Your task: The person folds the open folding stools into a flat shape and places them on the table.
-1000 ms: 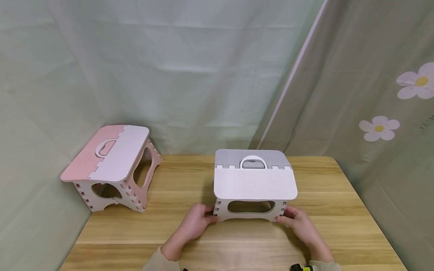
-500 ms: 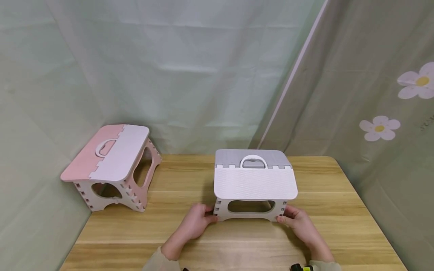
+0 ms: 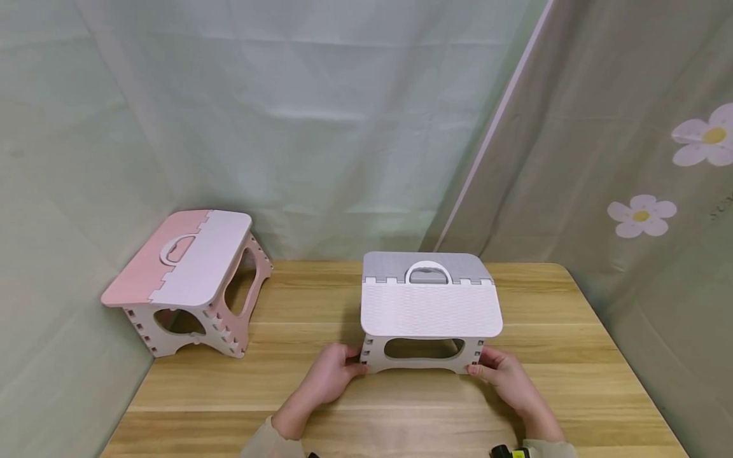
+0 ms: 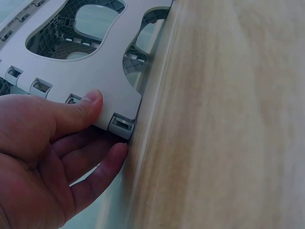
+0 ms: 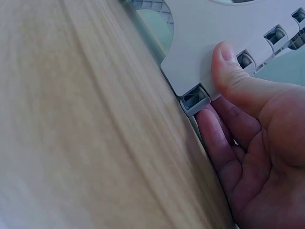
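The grey-and-white folding stool stands upright on the table in front of you, between your two hands. Pale green-grey fabric hangs behind it, faintly creased, and runs down your left side as well; a darker curtain closes off the right, with a slanting light strip near where they meet. The table has a wood-grain top, its bands running left to right and its far right corner rounded. Well apart on your left, near the fabric, a pink-and-white stool stands turned at an angle. Your left hand pinches the near left leg low down, thumb on the front panel and fingers behind; your right hand grips the near right leg the same way. Two white flowers with yellow centres mark the right curtain.
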Available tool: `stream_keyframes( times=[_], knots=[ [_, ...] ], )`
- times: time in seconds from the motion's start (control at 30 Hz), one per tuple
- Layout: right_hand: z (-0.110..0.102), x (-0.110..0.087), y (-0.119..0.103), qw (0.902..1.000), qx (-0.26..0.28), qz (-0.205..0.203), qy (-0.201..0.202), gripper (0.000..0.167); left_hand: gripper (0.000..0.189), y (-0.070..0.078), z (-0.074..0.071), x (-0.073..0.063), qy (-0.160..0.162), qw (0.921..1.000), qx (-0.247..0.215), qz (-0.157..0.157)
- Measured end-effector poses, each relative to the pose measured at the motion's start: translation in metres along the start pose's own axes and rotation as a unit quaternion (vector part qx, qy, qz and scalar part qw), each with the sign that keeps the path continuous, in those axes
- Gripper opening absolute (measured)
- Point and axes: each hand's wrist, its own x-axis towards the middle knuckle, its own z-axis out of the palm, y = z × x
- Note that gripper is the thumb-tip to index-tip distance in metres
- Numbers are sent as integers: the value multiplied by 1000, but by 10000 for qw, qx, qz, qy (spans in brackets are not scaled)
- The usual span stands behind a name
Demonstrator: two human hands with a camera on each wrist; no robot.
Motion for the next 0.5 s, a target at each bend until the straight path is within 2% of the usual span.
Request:
stream_keyframes(
  times=[0.3, 0.5],
  knots=[
    [0, 0, 0, 9999, -31, -95, -49, 43, 20, -1, 0, 0, -38, 10000, -42, -10],
    [0, 0, 0, 10000, -57, -1, -7, 43, 20, 0, 0, 1, -43, 10000, -10, -17]
  ],
)
